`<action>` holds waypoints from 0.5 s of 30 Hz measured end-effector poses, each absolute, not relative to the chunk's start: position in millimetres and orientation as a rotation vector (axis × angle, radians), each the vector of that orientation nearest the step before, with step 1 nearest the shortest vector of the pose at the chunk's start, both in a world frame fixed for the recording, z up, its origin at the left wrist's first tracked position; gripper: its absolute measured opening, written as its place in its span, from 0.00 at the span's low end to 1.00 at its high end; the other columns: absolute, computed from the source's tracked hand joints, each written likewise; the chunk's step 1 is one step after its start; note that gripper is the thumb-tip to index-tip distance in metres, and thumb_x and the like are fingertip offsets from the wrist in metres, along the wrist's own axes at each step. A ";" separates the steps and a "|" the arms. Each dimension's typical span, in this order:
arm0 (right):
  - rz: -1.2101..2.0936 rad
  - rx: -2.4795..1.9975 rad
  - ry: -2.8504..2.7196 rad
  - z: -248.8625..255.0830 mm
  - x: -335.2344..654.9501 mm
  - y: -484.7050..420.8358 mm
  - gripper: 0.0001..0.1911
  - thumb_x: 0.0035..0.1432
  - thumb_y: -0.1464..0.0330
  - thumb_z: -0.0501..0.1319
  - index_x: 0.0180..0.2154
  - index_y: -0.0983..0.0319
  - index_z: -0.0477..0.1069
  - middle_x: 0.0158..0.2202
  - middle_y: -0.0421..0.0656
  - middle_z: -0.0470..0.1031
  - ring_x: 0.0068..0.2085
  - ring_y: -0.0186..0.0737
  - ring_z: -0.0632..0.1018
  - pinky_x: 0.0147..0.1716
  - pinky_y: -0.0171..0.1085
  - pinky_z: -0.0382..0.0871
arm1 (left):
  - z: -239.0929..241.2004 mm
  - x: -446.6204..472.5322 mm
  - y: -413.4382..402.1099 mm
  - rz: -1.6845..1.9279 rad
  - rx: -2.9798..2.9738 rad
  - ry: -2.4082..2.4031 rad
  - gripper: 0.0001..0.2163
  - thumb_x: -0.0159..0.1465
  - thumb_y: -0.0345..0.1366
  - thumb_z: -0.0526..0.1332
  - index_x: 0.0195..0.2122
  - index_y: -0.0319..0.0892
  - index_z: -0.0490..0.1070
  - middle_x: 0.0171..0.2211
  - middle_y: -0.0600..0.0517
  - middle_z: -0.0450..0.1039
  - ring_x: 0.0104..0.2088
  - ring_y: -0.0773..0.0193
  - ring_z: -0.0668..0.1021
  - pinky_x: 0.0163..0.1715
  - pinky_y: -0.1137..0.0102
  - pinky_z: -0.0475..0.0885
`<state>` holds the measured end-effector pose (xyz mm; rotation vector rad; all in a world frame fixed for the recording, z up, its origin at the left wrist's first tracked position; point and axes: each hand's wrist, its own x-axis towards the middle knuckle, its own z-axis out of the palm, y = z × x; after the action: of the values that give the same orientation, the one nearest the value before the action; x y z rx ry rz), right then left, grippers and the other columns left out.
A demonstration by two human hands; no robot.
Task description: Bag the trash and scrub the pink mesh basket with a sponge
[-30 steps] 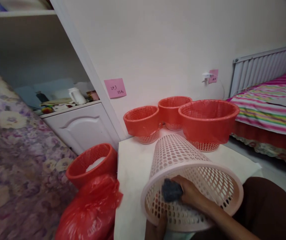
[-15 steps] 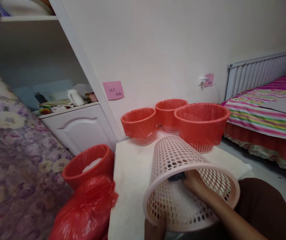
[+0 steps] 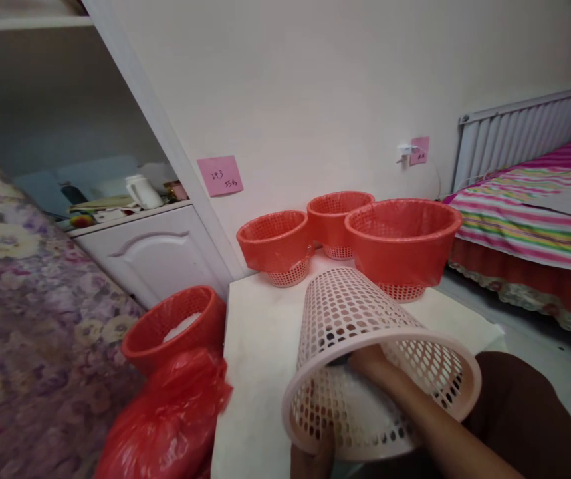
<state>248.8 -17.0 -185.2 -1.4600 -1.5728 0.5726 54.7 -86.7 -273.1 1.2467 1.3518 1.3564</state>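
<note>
A pale pink perforated basket (image 3: 349, 313) lies tilted on its side over the white table (image 3: 260, 346), its mouth facing me. My left hand (image 3: 312, 459) grips the basket's lower rim at the bottom of the view. My right hand (image 3: 372, 362) reaches deep inside the basket, closed on a dark cloth (image 3: 338, 360) that is mostly hidden behind the mesh wall. The cloth is pressed against the basket's upper inner side.
Three baskets lined with red bags (image 3: 399, 233) stand at the table's far edge by the wall. A fourth red-lined basket (image 3: 175, 326) and a loose red bag (image 3: 165, 419) sit left of the table. Flowered bedding is at left, a striped bed (image 3: 529, 213) at right.
My right hand has pushed the dark cloth from near the basket's mouth deeper inside and upward, so the cloth is now mostly hidden. The basket has barely shifted.
</note>
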 end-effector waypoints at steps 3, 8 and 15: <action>0.624 -1.478 -1.733 -194.9 242.9 -53.8 0.30 0.37 0.79 0.59 0.45 0.58 0.76 0.45 0.48 0.78 0.50 0.57 0.75 0.50 0.51 0.66 | -273.6 53.4 -85.3 1.353 1.289 1.324 0.47 0.53 0.59 0.60 0.66 0.35 0.45 0.63 0.33 0.60 0.58 0.48 0.71 0.58 0.61 0.66; 0.699 -1.479 -2.003 -207.8 239.5 -128.5 0.28 0.39 0.75 0.62 0.47 0.57 0.75 0.48 0.49 0.76 0.49 0.54 0.75 0.48 0.46 0.66 | -272.5 52.7 -86.4 1.337 1.261 1.291 0.44 0.54 0.58 0.62 0.65 0.36 0.50 0.64 0.34 0.59 0.61 0.49 0.68 0.59 0.62 0.64; 0.657 -1.384 -1.866 -181.4 265.6 -114.1 0.32 0.42 0.78 0.56 0.52 0.57 0.71 0.49 0.45 0.77 0.51 0.48 0.75 0.51 0.44 0.67 | -233.0 50.6 -89.5 1.380 1.178 1.347 0.39 0.51 0.55 0.65 0.58 0.35 0.65 0.53 0.39 0.74 0.53 0.48 0.76 0.53 0.61 0.70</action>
<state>265.6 -114.1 -181.4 -1.3840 -1.8662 0.6566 50.6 -89.5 -233.0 1.1784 1.3467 1.3804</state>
